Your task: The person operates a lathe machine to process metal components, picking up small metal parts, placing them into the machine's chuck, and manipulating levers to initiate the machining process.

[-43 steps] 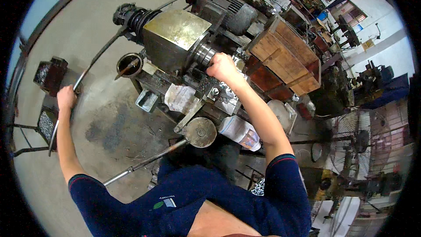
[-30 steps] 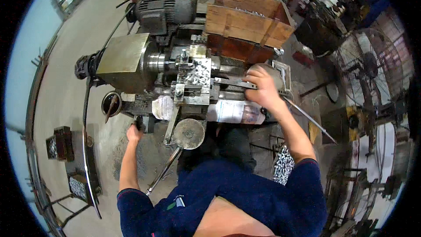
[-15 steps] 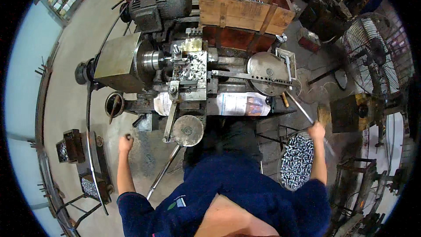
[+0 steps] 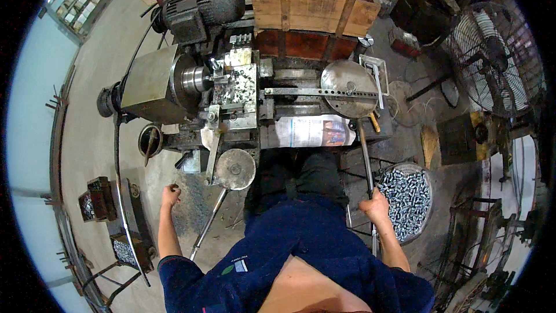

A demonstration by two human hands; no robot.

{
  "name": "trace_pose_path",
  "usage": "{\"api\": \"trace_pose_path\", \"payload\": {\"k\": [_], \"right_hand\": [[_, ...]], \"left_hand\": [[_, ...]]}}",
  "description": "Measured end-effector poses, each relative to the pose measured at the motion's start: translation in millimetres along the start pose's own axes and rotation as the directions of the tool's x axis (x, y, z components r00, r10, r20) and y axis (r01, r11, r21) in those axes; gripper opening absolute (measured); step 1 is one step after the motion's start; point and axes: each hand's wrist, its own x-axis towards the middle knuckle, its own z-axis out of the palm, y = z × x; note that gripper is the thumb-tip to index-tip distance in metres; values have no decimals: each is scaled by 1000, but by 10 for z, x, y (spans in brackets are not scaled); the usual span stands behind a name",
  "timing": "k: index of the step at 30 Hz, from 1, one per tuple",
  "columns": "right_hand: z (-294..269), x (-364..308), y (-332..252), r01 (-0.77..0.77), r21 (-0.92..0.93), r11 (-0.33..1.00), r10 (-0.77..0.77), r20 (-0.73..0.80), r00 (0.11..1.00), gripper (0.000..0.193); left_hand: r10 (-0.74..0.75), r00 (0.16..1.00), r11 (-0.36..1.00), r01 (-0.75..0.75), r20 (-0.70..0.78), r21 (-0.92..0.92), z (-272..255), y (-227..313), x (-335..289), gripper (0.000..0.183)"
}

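My right hand [image 4: 375, 206] is wrapped round a long metal lever [image 4: 367, 165] that runs up to a round plate [image 4: 349, 88] at the machine's right end. A flat bar with a row of holes [image 4: 313, 92] links that plate to the chip-covered slide [image 4: 240, 90]. Facing the slide on its left is the lathe's round chuck [image 4: 194, 79]. My left hand [image 4: 170, 196] hangs low at the left, fingers curled. What it holds, if anything, cannot be made out. Between my hands stands a second disc [image 4: 234, 169] with its own handle [image 4: 209, 223].
A round basket of shiny metal parts [image 4: 408, 232] sits beside my right forearm. Behind the machine stands a wooden crate [image 4: 313, 14], with a motor [image 4: 202, 6] to its left. A pot [image 4: 149, 139], small parts bins [image 4: 95, 200] and a fan [image 4: 489, 61] stand around.
My right hand has swung the lever leftward and toward me. The slide has shifted left, closer to the chuck. My left hand stays low at the left; the view has shifted slightly.
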Motion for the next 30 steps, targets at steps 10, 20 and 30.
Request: {"api": "trace_pose_path", "payload": {"k": [10,20,30], "right_hand": [[-613,1077,739,-195,-481,855,181,-75,981,29],[-943,1742,446,-31,-503,864,-244,-473,847,55],[-968,1615,-1362,584,-100,806,-571,-396,719,41]], "left_hand": [[271,939,912,-179,-213,369,-174,590,212,42],[326,892,827,-110,-312,551,493,909,622,47],[330,932,679,-124,-150,724,228,708,534,38]]}}
